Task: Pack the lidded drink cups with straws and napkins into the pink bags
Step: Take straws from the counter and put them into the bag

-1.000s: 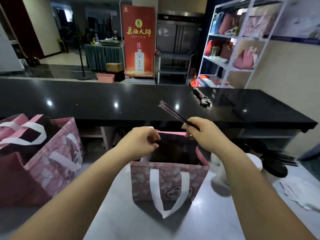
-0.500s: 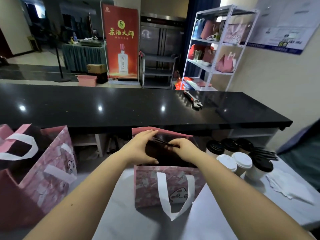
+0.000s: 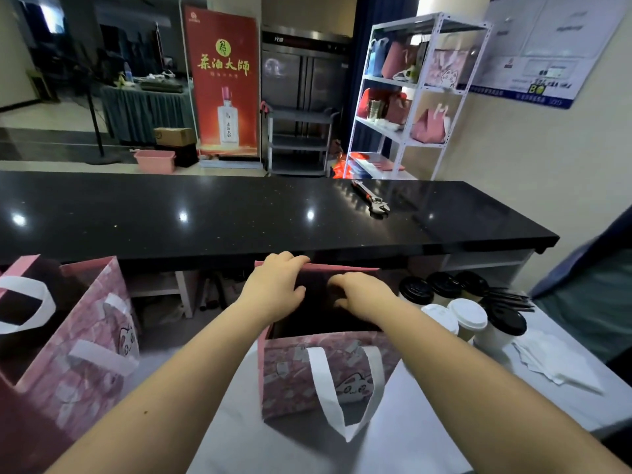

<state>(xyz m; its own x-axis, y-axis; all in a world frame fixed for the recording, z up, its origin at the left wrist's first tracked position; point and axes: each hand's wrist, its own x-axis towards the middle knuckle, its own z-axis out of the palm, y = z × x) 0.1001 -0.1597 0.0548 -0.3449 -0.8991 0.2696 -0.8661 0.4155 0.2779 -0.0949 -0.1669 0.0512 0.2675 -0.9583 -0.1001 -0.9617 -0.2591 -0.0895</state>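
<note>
A pink bag (image 3: 290,378) with white handles stands open on the grey table in front of me. My left hand (image 3: 273,289) grips its far rim, fingers curled over the edge. My right hand (image 3: 359,294) reaches down into the bag's dark mouth, and its fingertips are hidden there, so no straw shows in it. Right of the bag stand several lidded cups, some with black lids (image 3: 415,290) and some with white lids (image 3: 468,314). Dark straws (image 3: 509,299) lie behind the cups, and white napkins (image 3: 554,360) lie at the far right.
Another open pink bag (image 3: 78,336) stands at the left. A raised black counter (image 3: 239,213) runs across just behind the bags, with a wrench (image 3: 372,201) on it. A white shelf (image 3: 417,97) with more bags stands against the back wall.
My right hand, which held dark straws above the bag, has dropped into the bag's mouth and the straws are out of sight. My left hand shifted to the far rim.
</note>
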